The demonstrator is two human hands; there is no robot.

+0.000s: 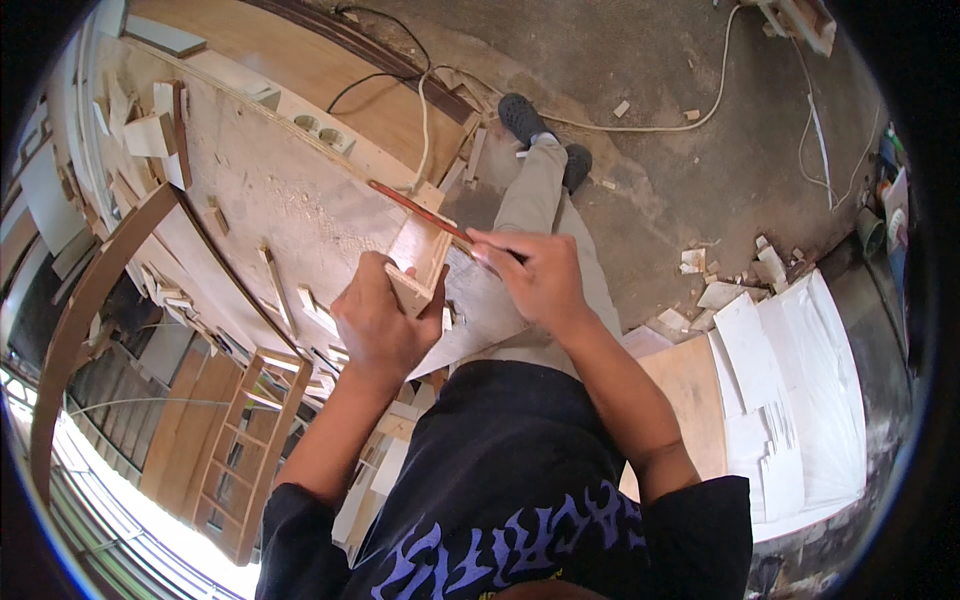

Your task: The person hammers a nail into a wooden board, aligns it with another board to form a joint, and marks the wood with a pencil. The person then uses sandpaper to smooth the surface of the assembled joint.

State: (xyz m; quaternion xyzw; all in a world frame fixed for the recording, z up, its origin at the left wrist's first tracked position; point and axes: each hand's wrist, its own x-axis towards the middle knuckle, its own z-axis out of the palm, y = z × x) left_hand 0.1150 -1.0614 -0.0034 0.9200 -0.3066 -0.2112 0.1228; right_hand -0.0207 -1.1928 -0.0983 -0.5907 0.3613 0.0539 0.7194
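My left hand [385, 318] is closed around the near end of a small wooden box-like frame [411, 290], which has thin walls and a pale inner face. The frame is held at the edge of a light workbench [300, 205]. In my right hand [538, 275] is a long thin reddish-brown tool [412, 208], gripped at its right end. The tool slants up to the left across the frame's far side. Whether it touches the frame's edge, I cannot tell, and its exact kind is not clear.
Wood offcuts [150, 135] and strips lie on the bench's left part. Sockets [322, 132] sit along its far edge, with a pale cable [423, 130] running nearby. A wooden ladder-like frame [245, 450] stands lower left. Scraps [720, 290] and white sheets [800, 390] lie on the right.
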